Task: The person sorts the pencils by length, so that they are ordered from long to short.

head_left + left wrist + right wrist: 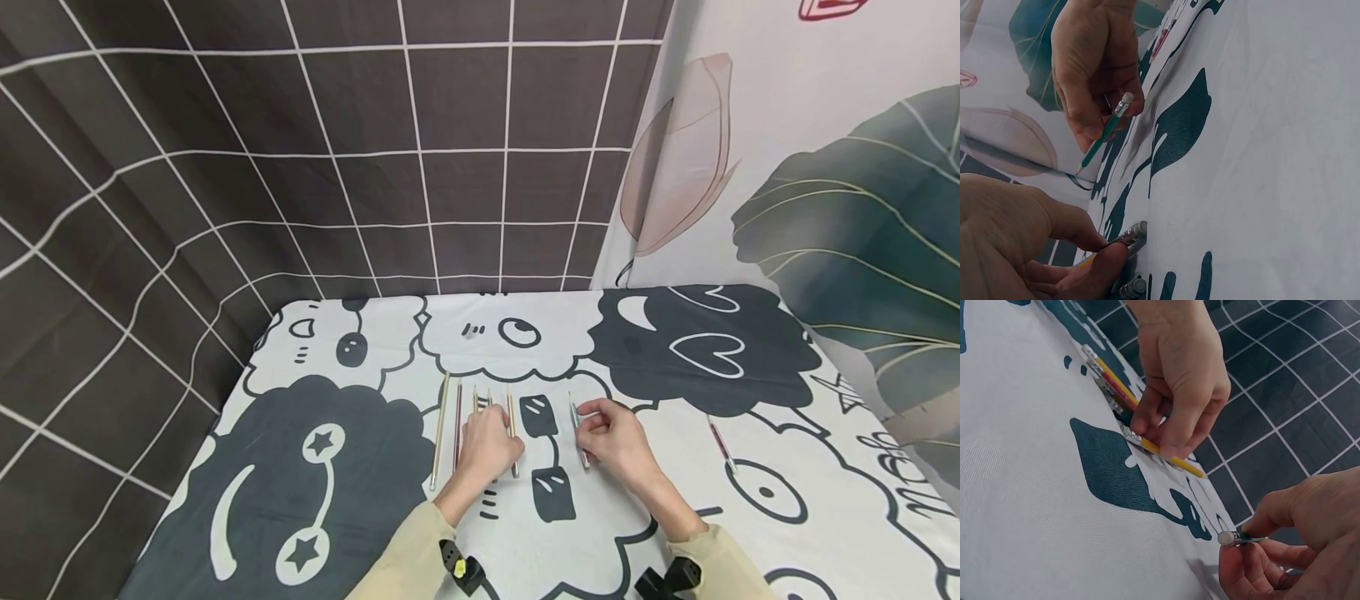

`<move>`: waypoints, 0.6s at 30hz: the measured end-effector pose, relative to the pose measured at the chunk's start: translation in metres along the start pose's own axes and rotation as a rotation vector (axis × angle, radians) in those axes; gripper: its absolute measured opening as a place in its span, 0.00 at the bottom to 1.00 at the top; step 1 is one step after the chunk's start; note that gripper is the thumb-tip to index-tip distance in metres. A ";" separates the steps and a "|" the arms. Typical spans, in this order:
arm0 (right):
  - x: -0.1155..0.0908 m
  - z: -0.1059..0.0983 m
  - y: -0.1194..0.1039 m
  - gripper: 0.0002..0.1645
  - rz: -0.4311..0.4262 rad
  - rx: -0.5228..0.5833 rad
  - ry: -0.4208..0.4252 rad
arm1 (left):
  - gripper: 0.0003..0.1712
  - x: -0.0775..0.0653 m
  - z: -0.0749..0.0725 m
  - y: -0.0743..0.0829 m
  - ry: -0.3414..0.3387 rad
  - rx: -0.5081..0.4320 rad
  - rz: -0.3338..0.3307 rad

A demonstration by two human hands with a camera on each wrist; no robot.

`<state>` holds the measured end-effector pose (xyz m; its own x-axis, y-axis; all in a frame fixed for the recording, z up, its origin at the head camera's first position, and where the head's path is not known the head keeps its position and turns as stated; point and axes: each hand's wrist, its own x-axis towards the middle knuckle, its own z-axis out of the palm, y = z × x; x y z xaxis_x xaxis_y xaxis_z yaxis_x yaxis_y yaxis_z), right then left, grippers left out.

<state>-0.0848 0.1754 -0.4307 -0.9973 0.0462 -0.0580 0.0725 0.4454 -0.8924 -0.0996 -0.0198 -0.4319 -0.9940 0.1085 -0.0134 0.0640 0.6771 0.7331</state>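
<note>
My left hand (491,442) pinches a yellow pencil (512,429) near its eraser end, low over the cloth. In the right wrist view the yellow pencil (1186,466) passes under the left fingertips. My right hand (615,437) holds a green pencil (579,432) between thumb and fingers. Its white eraser (1127,98) points toward the body in the left wrist view. Left of the left hand lie a yellow pencil (440,433) and a red pencil (457,425), roughly parallel. Beyond the left hand, tips of more pencils (476,399) show, their bodies partly hidden.
Off to the right, a separate red pencil (721,443) lies by itself. A black-and-white cartoon cloth (600,542) covers the table. Behind it hangs a dark grid-patterned curtain (457,187), with a leaf-printed sheet (765,125) at the right.
</note>
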 end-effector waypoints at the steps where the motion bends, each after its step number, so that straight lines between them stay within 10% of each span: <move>1: 0.000 0.000 0.000 0.18 0.000 -0.004 -0.001 | 0.06 0.000 0.000 0.000 -0.001 0.003 -0.001; 8: -0.001 -0.001 -0.002 0.17 0.004 -0.013 0.001 | 0.21 -0.001 0.002 0.000 0.011 0.020 0.033; 18: 0.001 -0.002 0.001 0.17 0.011 -0.028 0.007 | 0.17 0.000 0.003 0.002 -0.006 0.023 0.033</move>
<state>-0.0861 0.1774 -0.4310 -0.9962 0.0573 -0.0651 0.0844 0.4694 -0.8790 -0.0991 -0.0160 -0.4322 -0.9908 0.1353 0.0068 0.0991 0.6894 0.7176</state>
